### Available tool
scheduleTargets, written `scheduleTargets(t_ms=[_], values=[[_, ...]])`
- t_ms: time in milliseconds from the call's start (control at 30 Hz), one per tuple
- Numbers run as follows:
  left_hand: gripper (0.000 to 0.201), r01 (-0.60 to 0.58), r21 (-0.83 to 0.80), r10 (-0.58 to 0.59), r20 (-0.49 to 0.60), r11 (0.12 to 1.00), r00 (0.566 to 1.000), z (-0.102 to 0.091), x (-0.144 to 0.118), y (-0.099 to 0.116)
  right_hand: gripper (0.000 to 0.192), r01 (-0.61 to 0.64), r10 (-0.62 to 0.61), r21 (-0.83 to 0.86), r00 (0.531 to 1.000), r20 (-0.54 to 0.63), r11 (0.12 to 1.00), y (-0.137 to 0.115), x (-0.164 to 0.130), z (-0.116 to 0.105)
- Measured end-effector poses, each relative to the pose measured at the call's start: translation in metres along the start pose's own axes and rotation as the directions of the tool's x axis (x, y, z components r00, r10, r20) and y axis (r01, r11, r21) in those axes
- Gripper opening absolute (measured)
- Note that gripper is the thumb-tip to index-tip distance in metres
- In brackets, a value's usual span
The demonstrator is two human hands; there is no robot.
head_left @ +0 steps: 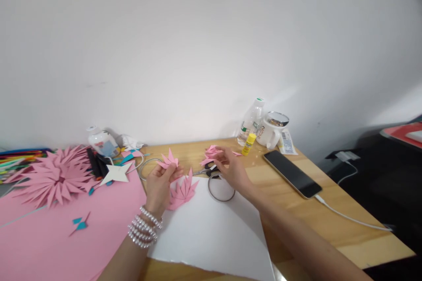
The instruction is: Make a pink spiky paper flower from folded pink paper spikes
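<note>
My left hand [161, 183], with pearl bracelets at its wrist, pinches a pink folded-paper piece [170, 158] with pointed tips. Just below it, a fan of joined pink paper points [183, 191] lies on the white sheet [214, 232]. My right hand [233, 170] reaches over the far edge of the sheet, thumb and forefinger apart. Its fingertips are at a small heap of pink folded pieces [212, 153]; whether they touch it is unclear. Partly under that hand are scissors [201, 171] and a thin metal hoop [221, 199].
A glue stick [249, 144], water bottle [252, 120] and white mug [271, 135] stand at the back. A phone [292, 173] charges at right. A large pink paper flower [59, 175], marker pens [20, 160] and pink sheets [66, 250] fill the left.
</note>
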State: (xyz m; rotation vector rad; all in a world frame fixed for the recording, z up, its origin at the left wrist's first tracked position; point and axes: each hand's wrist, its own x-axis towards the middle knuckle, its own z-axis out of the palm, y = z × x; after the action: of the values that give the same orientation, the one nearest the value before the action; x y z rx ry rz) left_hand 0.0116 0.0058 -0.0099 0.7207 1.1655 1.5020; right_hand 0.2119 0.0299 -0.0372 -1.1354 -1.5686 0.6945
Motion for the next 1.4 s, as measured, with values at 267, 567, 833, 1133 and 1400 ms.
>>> scheduleTargets(t_ms=[267, 567, 833, 1133, 1400], values=[[0.022, -0.014, 0.025, 0.014, 0.014, 1.0, 1.0, -0.002, 0.001, -0.002, 0.018, -0.286, 0.2, 0.291, 0.935, 0.292, 0.913, -0.004, 0.005, 0.012], [0.017, -0.039, -0.056, 0.032, -0.118, 0.998, 0.992, -0.004, 0.007, -0.002, 0.042, -0.054, 0.152, -0.276, 0.926, 0.347, 0.96, -0.027, 0.005, 0.057], [0.022, -0.026, -0.065, 0.023, -0.048, 0.998, 0.999, -0.005, 0.007, -0.001, 0.061, -0.213, 0.291, -0.309, 0.928, 0.232, 0.927, -0.023, 0.014, 0.084], [0.023, 0.021, 0.022, -0.025, 0.155, 1.0, 0.988, -0.002, -0.002, -0.004, 0.034, -0.352, 0.348, 0.107, 0.936, 0.052, 0.93, -0.011, 0.011, 0.058], [0.015, 0.039, 0.16, -0.096, 0.367, 0.986, 0.925, 0.011, -0.023, -0.008, 0.04, -0.265, 0.407, 0.679, 0.912, -0.055, 0.685, -0.028, -0.016, 0.04]])
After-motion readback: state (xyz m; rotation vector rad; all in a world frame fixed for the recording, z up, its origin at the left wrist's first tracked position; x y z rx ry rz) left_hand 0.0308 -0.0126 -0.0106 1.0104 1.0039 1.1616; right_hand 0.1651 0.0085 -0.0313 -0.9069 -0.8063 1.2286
